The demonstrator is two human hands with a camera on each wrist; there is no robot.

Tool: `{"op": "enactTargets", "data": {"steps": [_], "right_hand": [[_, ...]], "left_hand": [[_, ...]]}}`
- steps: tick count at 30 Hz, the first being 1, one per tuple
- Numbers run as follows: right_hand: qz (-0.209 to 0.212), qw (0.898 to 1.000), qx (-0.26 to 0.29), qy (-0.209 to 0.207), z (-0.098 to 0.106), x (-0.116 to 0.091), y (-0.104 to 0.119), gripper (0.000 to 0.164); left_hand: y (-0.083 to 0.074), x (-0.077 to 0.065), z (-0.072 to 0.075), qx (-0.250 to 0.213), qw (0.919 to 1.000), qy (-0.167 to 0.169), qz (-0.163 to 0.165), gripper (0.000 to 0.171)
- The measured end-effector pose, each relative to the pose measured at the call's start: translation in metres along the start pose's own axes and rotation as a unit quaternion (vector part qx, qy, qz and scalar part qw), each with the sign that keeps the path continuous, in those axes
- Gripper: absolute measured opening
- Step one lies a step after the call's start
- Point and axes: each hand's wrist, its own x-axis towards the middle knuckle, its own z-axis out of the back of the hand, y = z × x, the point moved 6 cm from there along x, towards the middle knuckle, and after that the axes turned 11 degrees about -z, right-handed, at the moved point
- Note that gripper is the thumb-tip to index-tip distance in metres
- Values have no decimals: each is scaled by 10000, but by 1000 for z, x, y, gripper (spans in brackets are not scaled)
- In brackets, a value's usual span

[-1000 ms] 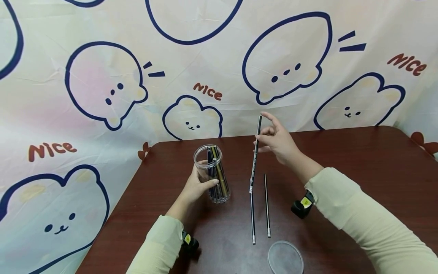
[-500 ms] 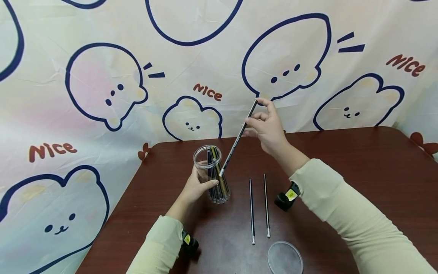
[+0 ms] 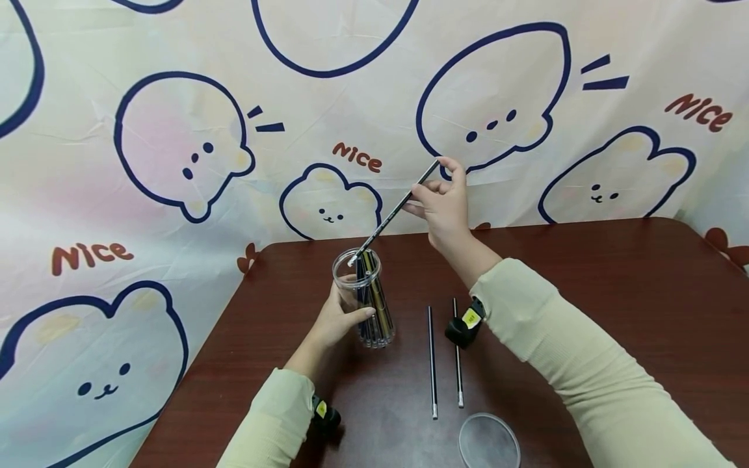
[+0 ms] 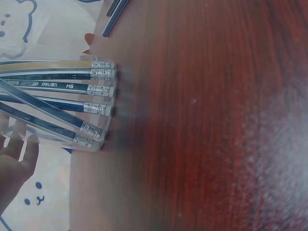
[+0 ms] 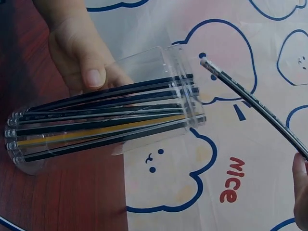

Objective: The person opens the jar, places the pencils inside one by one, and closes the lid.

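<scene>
My left hand [image 3: 336,322] grips a clear plastic jar [image 3: 335,272] around its side, thumb across the front. Inside stand several dark pencils and a yellow one [image 5: 110,130], their eraser ends down at the jar's bottom, as the left wrist view also shows. My right hand [image 3: 447,208] pinches a dark pencil [image 3: 391,216] near its upper end, index finger at the top. This pencil slants down to the left, its eraser end [image 5: 206,63] just off the jar's mouth in the right wrist view. Only part of the right hand shows there.
Two dark pencils [image 3: 432,361] lie side by side on the brown table [image 3: 585,338], right of the jar; the right wrist camera [image 3: 465,328] partly covers one. A clear round lid [image 3: 489,442] lies at the front. A printed cloth [image 3: 328,117] hangs behind.
My right hand has lifted the pencil off the table area and moved left, tilting it and bringing its eraser end to the jar's mouth. The left hand and jar have stayed put.
</scene>
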Motion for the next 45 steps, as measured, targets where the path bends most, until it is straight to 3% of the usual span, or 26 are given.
{"op": "enactTargets", "data": {"steps": [5,11,17,26,39,45], "right_hand": [[256,9987,-425,129,-10,2,-6,54],[533,9947,-756,453,-21,-1,-12,49],[956,9858,-1179,714,-29,-5,-18,43],[1667,9576,-2068,1115,-43,-19,-25,32],[1864,9257,-2900,1557,-47,-34,-40,22],[2392,8979,-3236,1786,-50,-39,-46,21]], "left_hand": [[14,2,3,155,9999,-1,-59,67],[14,2,2,215,9995,4,-228,67],[13,3,2,49,9999,58,-149,70],[15,2,2,54,9999,64,-63,70],[15,2,2,-91,9999,53,-76,67],[15,2,2,-71,9999,40,-69,66]]}}
